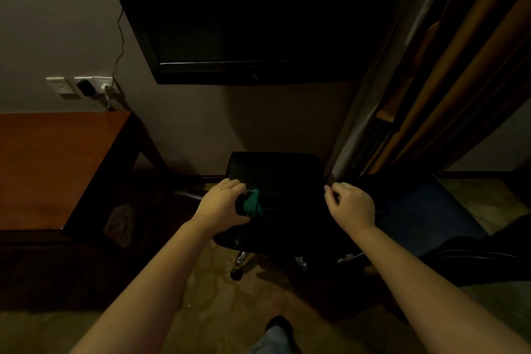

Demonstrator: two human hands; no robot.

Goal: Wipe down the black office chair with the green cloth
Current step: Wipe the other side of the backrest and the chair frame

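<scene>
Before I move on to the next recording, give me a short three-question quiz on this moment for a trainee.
1. True or false: the right hand holds the green cloth.
2. What hangs on the wall above the black chair? A) a mirror B) a television C) a clock
3. Fill in: seen from the camera, the wooden desk stands to the ____ of the chair.

Key
1. False: the left hand grips it, at the chair's left side.
2. B
3. left
</scene>
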